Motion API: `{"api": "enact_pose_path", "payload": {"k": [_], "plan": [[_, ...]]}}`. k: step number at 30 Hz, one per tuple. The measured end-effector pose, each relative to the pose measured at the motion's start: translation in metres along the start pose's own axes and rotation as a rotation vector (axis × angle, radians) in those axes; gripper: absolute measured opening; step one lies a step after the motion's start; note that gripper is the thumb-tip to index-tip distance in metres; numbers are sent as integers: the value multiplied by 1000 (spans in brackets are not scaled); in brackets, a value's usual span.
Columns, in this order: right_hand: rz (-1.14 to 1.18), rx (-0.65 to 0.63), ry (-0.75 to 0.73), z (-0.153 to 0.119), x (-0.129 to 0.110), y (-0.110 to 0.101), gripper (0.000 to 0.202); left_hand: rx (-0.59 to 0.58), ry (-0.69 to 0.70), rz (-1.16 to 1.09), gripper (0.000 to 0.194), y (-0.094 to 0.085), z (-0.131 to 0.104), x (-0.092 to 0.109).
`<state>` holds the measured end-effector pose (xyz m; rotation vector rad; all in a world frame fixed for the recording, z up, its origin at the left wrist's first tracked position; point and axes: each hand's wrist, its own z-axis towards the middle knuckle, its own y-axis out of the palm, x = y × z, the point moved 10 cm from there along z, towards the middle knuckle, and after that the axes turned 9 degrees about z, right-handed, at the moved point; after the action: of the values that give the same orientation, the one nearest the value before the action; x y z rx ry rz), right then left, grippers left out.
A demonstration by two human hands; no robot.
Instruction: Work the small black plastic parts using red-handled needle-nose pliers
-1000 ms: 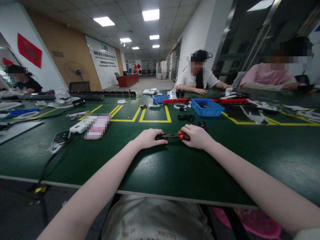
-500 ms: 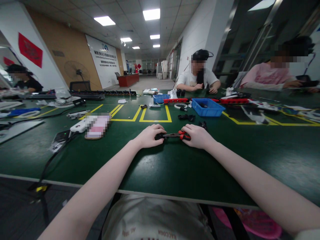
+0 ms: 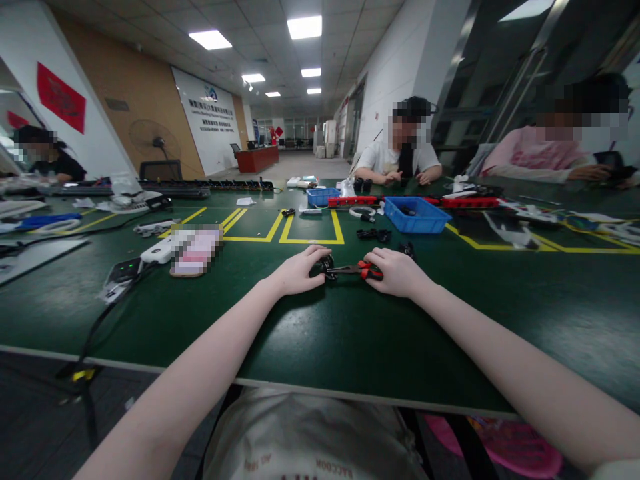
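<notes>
My right hand [image 3: 397, 273] is closed round the red and black handles of a pair of needle-nose pliers [image 3: 350, 269]. Their long jaws point left and reach a small bundle of black cable [image 3: 329, 267]. That bundle sits between the thumb and fingers of my left hand [image 3: 304, 270]. Whether the jaws grip the cable or only touch it, I cannot tell. Just beyond the right hand lies another black coiled cable [image 3: 407, 250], partly hidden by the fingers. One more dark cable bundle [image 3: 374, 235] rests on the green table [image 3: 320, 340] farther back.
A blue bin [image 3: 416, 217] stands behind my right hand, with a smaller blue bin [image 3: 323, 196] to its left. On the left are a white power strip [image 3: 165, 249], a pink-and-white phone-like object [image 3: 197, 252] and black cords. Co-workers [image 3: 400, 157] sit across the table.
The black cable in my left hand has turned slightly, and more of it shows beside the plier tips. Both hands stay nearly in place. The co-worker opposite has shifted their head.
</notes>
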<state>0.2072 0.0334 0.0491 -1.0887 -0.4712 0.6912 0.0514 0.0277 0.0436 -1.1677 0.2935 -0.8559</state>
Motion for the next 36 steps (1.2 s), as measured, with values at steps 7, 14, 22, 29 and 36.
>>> {"api": "enact_pose_path", "payload": {"k": [7,14,22,29,36], "plan": [[-6,-2,3,0,1,1,24,-88,-84,38,55,8,2,-7],[-5,6,5,0,1,1,24,-89,-42,-13,60,9,1,3],[1,19,-2,0,0,-1,24,-83,-9,27,54,19,6,7],[2,39,4,0,0,-2,23,-101,1,45,49,20,6,8],[0,31,0,0,0,-1,24,-63,26,-37,49,17,5,7]]}}
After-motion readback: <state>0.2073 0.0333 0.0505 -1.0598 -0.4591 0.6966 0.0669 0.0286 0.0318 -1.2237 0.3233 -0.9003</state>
